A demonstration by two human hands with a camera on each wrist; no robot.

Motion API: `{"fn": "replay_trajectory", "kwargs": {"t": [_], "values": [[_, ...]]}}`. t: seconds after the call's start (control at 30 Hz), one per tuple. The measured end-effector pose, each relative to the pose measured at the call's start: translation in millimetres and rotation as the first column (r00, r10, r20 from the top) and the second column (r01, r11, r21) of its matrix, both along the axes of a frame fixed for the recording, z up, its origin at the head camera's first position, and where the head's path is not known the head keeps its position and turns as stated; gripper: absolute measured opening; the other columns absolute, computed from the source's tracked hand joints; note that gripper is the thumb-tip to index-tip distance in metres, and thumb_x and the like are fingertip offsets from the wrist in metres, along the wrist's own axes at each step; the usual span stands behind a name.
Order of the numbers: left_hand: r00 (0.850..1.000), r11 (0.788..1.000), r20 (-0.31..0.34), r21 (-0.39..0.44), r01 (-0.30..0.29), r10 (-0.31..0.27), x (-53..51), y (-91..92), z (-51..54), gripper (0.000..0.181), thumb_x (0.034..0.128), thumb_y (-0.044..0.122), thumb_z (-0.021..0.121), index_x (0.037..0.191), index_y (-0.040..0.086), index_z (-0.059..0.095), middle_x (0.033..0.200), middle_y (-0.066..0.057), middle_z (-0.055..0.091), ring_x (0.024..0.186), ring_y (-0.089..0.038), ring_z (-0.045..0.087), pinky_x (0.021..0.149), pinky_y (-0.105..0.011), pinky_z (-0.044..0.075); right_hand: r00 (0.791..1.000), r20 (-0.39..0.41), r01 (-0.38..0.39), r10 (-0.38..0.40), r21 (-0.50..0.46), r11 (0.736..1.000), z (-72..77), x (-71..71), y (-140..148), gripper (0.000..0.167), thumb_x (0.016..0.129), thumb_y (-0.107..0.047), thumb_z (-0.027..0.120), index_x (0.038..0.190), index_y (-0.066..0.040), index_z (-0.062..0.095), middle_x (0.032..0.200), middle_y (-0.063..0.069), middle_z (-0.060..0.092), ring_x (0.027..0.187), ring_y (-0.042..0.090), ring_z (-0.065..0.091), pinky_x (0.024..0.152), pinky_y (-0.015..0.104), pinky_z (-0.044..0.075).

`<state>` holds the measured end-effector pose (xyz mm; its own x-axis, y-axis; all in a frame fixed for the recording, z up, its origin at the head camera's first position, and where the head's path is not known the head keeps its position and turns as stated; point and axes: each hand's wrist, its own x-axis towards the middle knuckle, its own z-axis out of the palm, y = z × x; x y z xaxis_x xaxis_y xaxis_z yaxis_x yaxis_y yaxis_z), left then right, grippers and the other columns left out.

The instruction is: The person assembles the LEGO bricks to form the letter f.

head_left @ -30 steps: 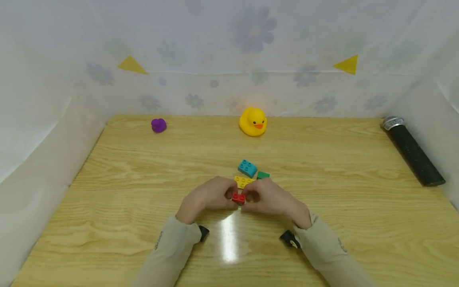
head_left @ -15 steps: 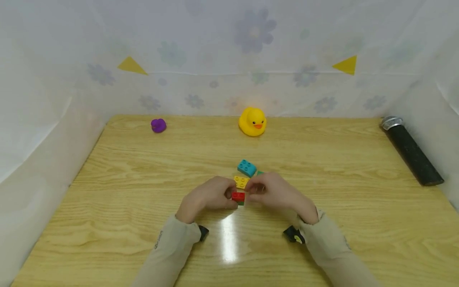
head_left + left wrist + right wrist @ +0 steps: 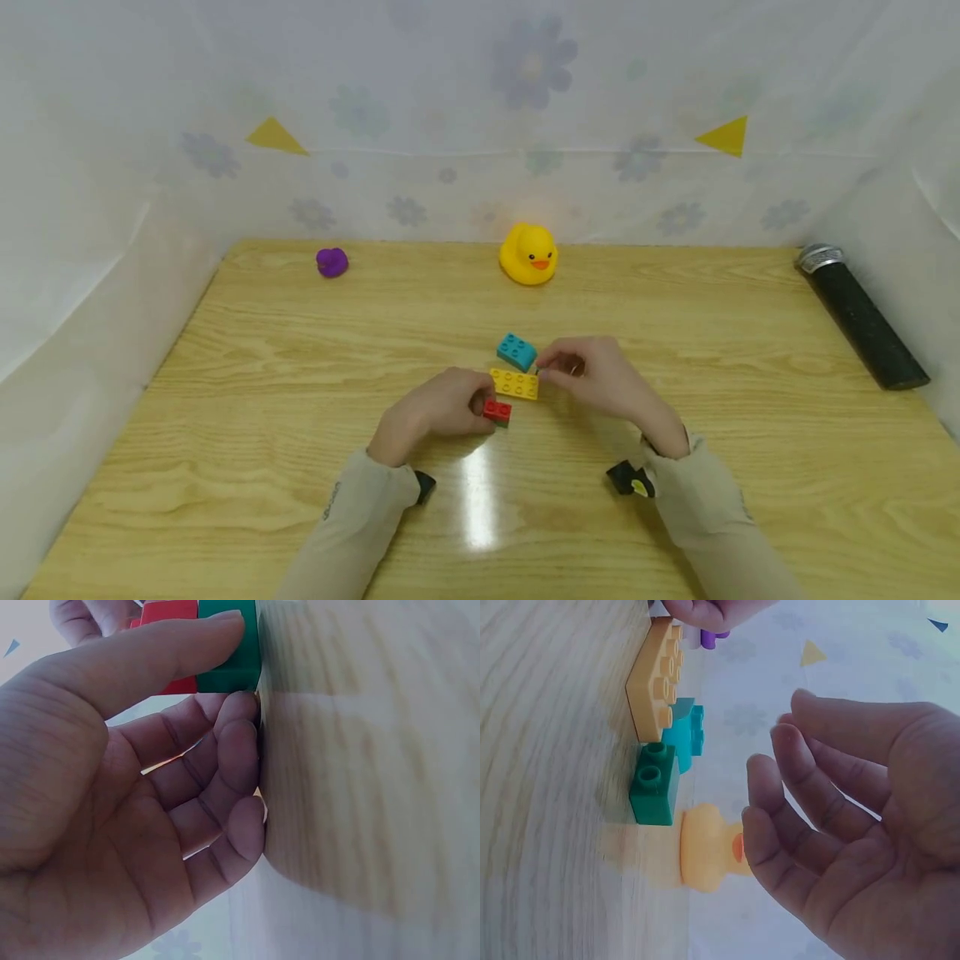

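My left hand (image 3: 438, 404) pinches a stack on the table: a red brick (image 3: 497, 410) on top of a green brick (image 3: 229, 679). In the left wrist view, the thumb presses on the green brick's side. The right hand (image 3: 600, 377) hovers at the right end of a flat yellow brick (image 3: 515, 384), its fingers loosely bent. Seen from the right wrist, nothing lies between those fingers, and a second green brick (image 3: 652, 799) with two studs sits apart from them; the hand hides it in the head view. A blue brick (image 3: 516, 352) with a curved end lies behind the yellow one.
A yellow rubber duck (image 3: 528, 255) stands at the table's back middle. Further left is a small purple duck (image 3: 332, 262). At the right edge lies a black microphone (image 3: 862, 317). White flowered cloth (image 3: 450, 92) encloses the wooden table (image 3: 300, 350).
The right hand has let go of the red-and-green stack and moved right and away from me, past the yellow brick. My left hand has stayed on the stack.
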<state>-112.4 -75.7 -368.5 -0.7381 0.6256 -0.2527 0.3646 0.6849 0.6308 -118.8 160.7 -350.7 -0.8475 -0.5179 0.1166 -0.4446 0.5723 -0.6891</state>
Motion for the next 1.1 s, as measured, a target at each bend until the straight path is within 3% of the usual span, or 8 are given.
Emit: {"fn": "replay_trajectory", "kwargs": {"t": [0.2, 0.47, 0.77, 1.1], "values": [[1.0, 1.0, -0.014, -0.004, 0.0, 0.0, -0.7, -0.3, 1.6, 0.019, 0.0822, 0.016, 0.076, 0.086, 0.011, 0.058, 0.07, 0.003, 0.052, 0.065, -0.011, 0.047, 0.061, -0.025, 0.039, 0.998, -0.032, 0.047, -0.048, -0.022, 0.999, -1.9, -2.6, -2.2, 0.009, 0.089, -0.011, 0.069, 0.096, -0.007, 0.07, 0.078, -0.004, 0.065, 0.066, 0.01, 0.056, 0.061, 0.027, 0.048], [1.0, 1.0, 0.005, -0.016, -0.017, 0.017, 0.2, 0.7, 1.5, 0.02, 0.0839, 0.02, 0.075, 0.086, 0.011, 0.057, 0.067, 0.002, 0.051, 0.061, -0.011, 0.046, 0.059, -0.024, 0.037, 0.999, 0.017, -0.031, 0.032, -0.033, 0.999, -18.1, 0.3, -17.3, 0.009, 0.087, -0.009, 0.07, 0.096, -0.005, 0.07, 0.077, -0.004, 0.064, 0.064, 0.008, 0.054, 0.058, 0.025, 0.047], [1.0, 0.999, -0.001, -0.026, -0.02, 0.02, -1.3, 1.1, 1.0, 0.021, 0.0835, 0.021, 0.075, 0.086, 0.012, 0.057, 0.067, 0.003, 0.051, 0.061, -0.01, 0.046, 0.059, -0.024, 0.037, 1.0, -0.018, 0.005, -0.005, 0.0, 1.0, -21.6, 0.5, -19.6, 0.012, 0.082, -0.004, 0.074, 0.094, -0.003, 0.07, 0.087, 0.005, 0.067, 0.068, 0.013, 0.055, 0.061, 0.027, 0.047], [0.999, 0.999, -0.037, -0.033, 0.006, -0.008, -0.9, 0.9, -4.0, 0.021, 0.0824, 0.015, 0.077, 0.086, 0.013, 0.056, 0.067, 0.004, 0.048, 0.064, -0.011, 0.045, 0.061, -0.025, 0.037, 0.997, -0.061, -0.034, 0.04, 0.09, 0.995, -27.5, 1.1, -18.0, 0.023, 0.078, -0.002, 0.077, 0.1, -0.002, 0.068, 0.098, 0.009, 0.066, 0.079, 0.021, 0.059, 0.07, 0.031, 0.049]]}}
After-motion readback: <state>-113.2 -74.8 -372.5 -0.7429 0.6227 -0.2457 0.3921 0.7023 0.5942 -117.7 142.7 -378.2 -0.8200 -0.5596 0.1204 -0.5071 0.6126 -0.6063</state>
